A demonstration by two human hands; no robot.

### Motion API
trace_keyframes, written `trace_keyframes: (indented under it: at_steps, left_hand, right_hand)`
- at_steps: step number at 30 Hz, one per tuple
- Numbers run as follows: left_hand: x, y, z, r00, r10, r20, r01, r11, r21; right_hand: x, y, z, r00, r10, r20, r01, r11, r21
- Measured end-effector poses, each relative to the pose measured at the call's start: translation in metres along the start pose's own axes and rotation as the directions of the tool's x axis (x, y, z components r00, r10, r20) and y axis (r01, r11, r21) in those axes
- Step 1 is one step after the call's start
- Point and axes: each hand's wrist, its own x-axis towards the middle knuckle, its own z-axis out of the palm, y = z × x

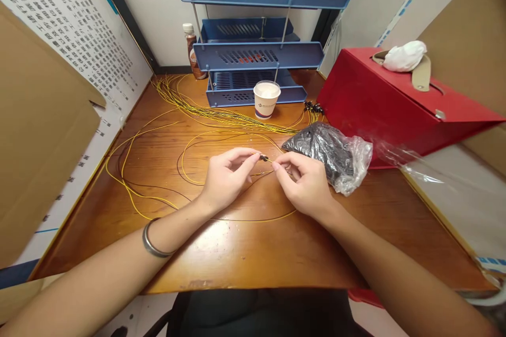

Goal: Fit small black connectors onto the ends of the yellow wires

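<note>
Above the wooden desk [276, 263], the left hand [225, 176] pinches a tiny black connector [263, 158] and the right hand [304, 181] its thin yellow wire [270, 160]; probably light, the wire springy, the connector best gripped by its body.

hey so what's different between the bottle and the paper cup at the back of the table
The bottle is brown and looks taller and narrower; the paper cup is mostly white and squatter. The bottle has a white cap, while the paper cup has none and widens toward its rim. Both stand upright on the table near the blue rack.
</note>
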Motion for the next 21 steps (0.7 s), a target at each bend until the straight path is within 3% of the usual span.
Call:
trace_keyframes:
  at_steps: [9, 16, 21]
  left_hand:
    - [-0.0028, -0.0008, 0.0015, 0.996, -0.048, 0.076, 0.052, 0.997, -0.060]
    - [-0.0012, 0.0014, 0.0015, 0.999, -0.029, -0.015, 0.029, 0.999, -0.027]
    - [-0.0024, 0.0012, 0.0022, 1.000, -0.016, -0.007, 0.016, 1.000, -0.023]
  right_hand:
    - [-0.0017, 0.0025, 0.0027, 1.000, 0.000, 0.021, 0.000, 1.000, 0.002]
    - [0.0012, -0.0015, 0.0030, 0.996, 0.092, 0.023, -0.093, 0.994, 0.050]
    - [0.0004, 0.0004, 0.0032, 0.996, 0.090, 0.000, -0.090, 0.995, 0.043]
